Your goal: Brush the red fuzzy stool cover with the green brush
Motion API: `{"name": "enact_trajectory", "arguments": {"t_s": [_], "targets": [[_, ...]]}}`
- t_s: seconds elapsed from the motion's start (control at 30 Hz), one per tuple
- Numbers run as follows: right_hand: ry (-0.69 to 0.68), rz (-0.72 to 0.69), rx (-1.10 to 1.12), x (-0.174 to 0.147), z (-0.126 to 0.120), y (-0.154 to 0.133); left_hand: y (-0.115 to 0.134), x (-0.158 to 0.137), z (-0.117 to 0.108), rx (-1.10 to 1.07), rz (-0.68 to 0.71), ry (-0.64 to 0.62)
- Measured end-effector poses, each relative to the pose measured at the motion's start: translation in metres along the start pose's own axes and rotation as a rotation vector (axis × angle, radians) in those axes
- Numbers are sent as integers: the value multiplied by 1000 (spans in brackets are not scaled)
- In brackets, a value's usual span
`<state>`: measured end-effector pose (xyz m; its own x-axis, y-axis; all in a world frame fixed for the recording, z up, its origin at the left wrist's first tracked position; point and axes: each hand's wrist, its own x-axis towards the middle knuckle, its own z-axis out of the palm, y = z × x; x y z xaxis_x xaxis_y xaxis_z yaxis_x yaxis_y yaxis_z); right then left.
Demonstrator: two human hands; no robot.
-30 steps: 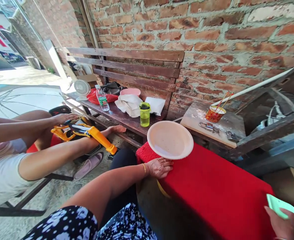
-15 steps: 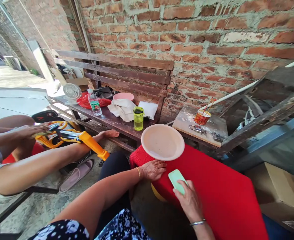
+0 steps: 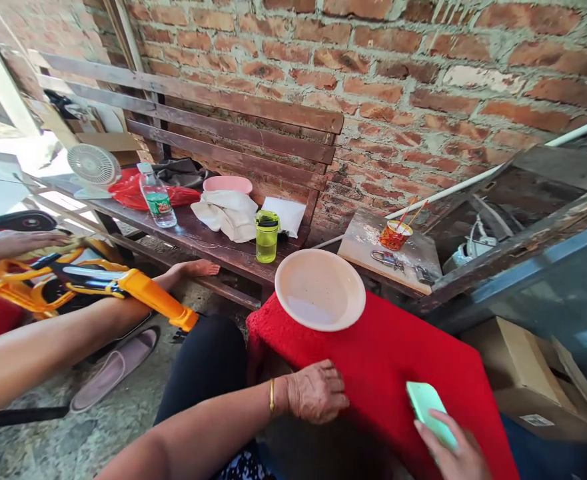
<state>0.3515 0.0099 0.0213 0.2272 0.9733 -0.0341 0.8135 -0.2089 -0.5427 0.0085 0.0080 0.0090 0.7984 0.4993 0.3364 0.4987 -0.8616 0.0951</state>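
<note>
My right hand point(image 3: 450, 443) grips a mint-green phone point(image 3: 430, 410) by its near end, tilted over the right part of the red cloth point(image 3: 398, 360). My left hand point(image 3: 318, 392), with a gold bangle at the wrist, rests at the near edge of that cloth. Its fingers are curled inward, and anything under them is hidden. Beyond the left hand, apart from it, a pale pink basin point(image 3: 320, 290) stands on the far corner of the cloth, with small dark specks inside.
A wooden bench point(image 3: 208, 237) holds a yellow-green cup point(image 3: 266, 239), a water bottle point(image 3: 158, 197), a white cloth point(image 3: 228, 215) and a fan point(image 3: 94, 167). To the left, another person's hand point(image 3: 18, 245) is at a yellow-orange toy point(image 3: 158, 297). Cardboard boxes point(image 3: 518, 380) stand right.
My right hand has carried the phone to the right, away from the basin. My left hand has drawn back from the basin's rim, and its fingers have curled. The view has shifted.
</note>
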Motion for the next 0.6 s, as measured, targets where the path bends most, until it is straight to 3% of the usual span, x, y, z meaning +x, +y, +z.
{"name": "enact_trajectory", "arguments": {"t_s": [0.13,0.23,0.33,0.47,0.53,0.6], "targets": [[-122,-343,103,-3,54,-106,23,4,9,-7,161,-41],[-167,-463,73,3,77,-143,25,3,11,3,172,-41],[-160,-385,41,17,67,-125,18,1,9,-4,111,-14],[3,-40,-127,35,13,-47,4,-3,3,-14,35,11],[51,90,-195,32,-9,-18,-1,-4,-2,-3,-4,45],[52,128,-186,17,-13,-14,-4,-6,-10,-2,-44,128]]}}
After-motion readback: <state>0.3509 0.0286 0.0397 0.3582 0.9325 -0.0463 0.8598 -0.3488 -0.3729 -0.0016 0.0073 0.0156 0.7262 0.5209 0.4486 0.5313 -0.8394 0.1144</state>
